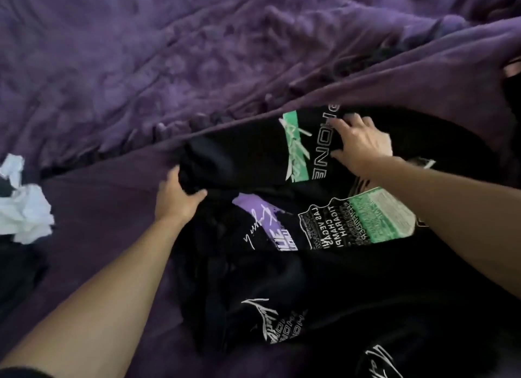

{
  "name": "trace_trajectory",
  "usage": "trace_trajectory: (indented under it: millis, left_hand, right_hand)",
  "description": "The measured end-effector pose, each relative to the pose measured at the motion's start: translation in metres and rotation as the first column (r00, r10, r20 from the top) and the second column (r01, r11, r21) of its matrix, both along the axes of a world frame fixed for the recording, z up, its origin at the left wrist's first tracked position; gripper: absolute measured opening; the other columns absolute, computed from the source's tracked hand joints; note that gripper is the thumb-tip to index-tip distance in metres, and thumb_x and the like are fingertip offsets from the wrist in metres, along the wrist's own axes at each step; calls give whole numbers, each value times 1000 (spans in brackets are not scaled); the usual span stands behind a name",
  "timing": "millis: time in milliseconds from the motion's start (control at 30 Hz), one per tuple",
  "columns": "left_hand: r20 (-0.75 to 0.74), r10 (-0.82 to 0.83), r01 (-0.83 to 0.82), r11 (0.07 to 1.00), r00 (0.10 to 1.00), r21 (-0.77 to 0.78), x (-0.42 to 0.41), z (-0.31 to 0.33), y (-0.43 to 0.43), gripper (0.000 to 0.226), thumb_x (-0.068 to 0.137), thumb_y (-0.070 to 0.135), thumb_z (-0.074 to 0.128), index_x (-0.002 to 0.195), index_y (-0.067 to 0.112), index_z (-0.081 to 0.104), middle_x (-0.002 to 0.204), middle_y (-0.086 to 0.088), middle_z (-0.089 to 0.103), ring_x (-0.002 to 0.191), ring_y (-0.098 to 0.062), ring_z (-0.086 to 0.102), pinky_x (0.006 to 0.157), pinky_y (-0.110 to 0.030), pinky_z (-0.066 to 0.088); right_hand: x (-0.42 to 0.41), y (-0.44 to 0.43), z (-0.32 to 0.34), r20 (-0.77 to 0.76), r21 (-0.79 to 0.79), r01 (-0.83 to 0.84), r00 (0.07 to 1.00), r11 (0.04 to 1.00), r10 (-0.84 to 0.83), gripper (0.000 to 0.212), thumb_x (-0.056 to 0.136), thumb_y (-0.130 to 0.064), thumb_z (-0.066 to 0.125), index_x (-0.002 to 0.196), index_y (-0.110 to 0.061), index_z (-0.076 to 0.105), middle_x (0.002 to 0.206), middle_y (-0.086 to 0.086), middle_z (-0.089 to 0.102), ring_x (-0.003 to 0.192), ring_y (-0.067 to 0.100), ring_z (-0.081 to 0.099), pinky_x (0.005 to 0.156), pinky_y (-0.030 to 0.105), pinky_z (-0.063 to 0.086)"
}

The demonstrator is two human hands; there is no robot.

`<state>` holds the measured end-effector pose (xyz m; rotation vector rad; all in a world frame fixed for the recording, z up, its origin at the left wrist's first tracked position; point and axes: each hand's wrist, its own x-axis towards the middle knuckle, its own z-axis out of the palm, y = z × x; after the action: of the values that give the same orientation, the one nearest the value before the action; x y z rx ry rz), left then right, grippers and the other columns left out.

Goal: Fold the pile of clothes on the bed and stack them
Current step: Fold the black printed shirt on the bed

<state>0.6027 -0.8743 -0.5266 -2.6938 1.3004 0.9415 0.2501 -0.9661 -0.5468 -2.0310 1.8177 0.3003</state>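
A black garment (248, 158) with green, purple and white printed patches lies spread over the purple bed (112, 208). Its far part is folded over toward me and shows a green patch with white lettering. My left hand (176, 198) grips the left edge of that folded part, fingers curled under the cloth. My right hand (359, 142) lies flat on top of the fold, fingers spread beside the lettering. More black printed cloth (296, 321) lies bunched below, nearer to me.
A crumpled white cloth (25, 205) lies at the left edge on dark fabric. A rumpled purple textured blanket (169, 53) covers the far half of the bed. A dark item (511, 76) shows at the right edge.
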Motion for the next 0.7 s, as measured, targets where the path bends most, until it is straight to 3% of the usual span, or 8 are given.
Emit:
trace_trajectory:
  millis: [100, 200, 267, 367, 433, 500, 567, 700]
  left_hand:
    - [39, -15, 14, 999, 999, 39, -2, -14, -23, 57, 80, 27, 75, 131, 25, 51, 129, -10, 57, 118, -32, 52, 96, -40, 46]
    - [134, -28, 22, 999, 991, 40, -4, -12, -53, 22, 84, 27, 69, 106, 25, 69, 115, -11, 66, 111, -32, 57, 99, -39, 43]
    - [137, -20, 34, 995, 990, -96, -4, -3, -76, 19, 86, 33, 66, 102, 23, 70, 110, -11, 67, 111, -33, 56, 98, -39, 42]
    - [29, 21, -7, 914, 999, -406, -9, 14, -112, 23, 91, 36, 58, 95, 15, 68, 95, -5, 69, 97, -26, 61, 76, -26, 40]
    - [-31, 39, -49, 890, 999, -453, -12, 15, -130, 27, 92, 37, 56, 103, 14, 65, 98, -3, 68, 97, -22, 61, 73, -23, 35]
    - [-38, 11, -24, 938, 999, -346, -12, 3, -132, 31, 86, 44, 60, 101, 17, 65, 104, -6, 68, 105, -27, 60, 80, -29, 40]
    - [10, -56, 57, 984, 998, -170, -10, -12, -112, 41, 76, 58, 65, 97, 22, 64, 108, -6, 67, 108, -29, 60, 81, -34, 42]
    - [124, -384, 373, 922, 915, 107, -5, -27, -37, 71, 61, 66, 74, 115, 25, 53, 118, -4, 52, 113, -29, 51, 83, -43, 46]
  right_hand:
    - [-5, -15, 0, 23, -35, 54, 998, 998, -53, 28, 88, -40, 60, 113, -30, 67, 115, 10, 65, 106, 35, 59, 81, 39, 47]
    - [-19, -39, 19, 164, -161, 236, 964, 958, -210, 29, 89, -40, 59, 110, -24, 71, 107, 16, 70, 99, 37, 63, 82, 40, 49]
    - [-31, -71, 36, 292, -236, 388, 903, 891, -316, 34, 89, -37, 56, 112, -16, 70, 105, 19, 70, 97, 31, 65, 84, 40, 49]
    - [-56, -125, 53, 402, -295, 619, 771, 728, -493, 40, 83, -31, 46, 104, -7, 69, 88, 6, 63, 83, 15, 52, 74, 33, 42]
    - [-67, -141, 57, 372, -315, 712, 701, 628, -608, 39, 80, -31, 39, 103, -15, 66, 96, 28, 49, 89, 17, 53, 77, 34, 39]
    - [-65, -126, 53, 320, -390, 658, 752, 644, -576, 43, 83, -35, 38, 117, -20, 59, 121, 20, 56, 110, 26, 53, 88, 35, 37]
    - [-50, -86, 43, 317, -434, 488, 869, 757, -379, 42, 82, -40, 43, 118, -23, 57, 123, 14, 53, 115, 30, 47, 89, 38, 40]
    - [-33, -9, 3, 115, -141, 73, 992, 987, -57, 53, 80, -36, 68, 130, -25, 56, 133, 9, 47, 121, 34, 41, 88, 49, 46]
